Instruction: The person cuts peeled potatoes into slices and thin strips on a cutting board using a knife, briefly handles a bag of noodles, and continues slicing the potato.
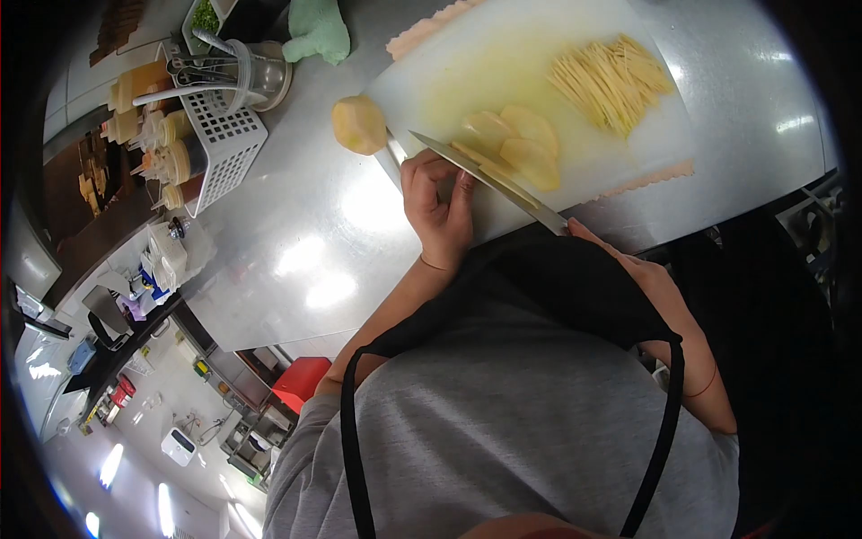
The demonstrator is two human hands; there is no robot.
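On a white cutting board (440,76), my left hand (436,199) has its fingers curled against the side of a knife blade (503,184), over thin potato slices that lie partly beneath and beside the blade. My right hand (628,269) grips the knife at its handle end; the handle itself is mostly hidden. Beyond the blade lie several flat potato slices (530,148). A pile of thin potato strips (615,85) rests at the board's far right. Left of the board sits a peeled whole potato (358,125).
A white perforated basket (224,148) with sauce bottles (171,157) stands at the left. Beside it is a clear jar (268,76) of utensils. A green cloth (317,31) lies at the top on the metal counter (269,225). A red box (301,384) is below the counter.
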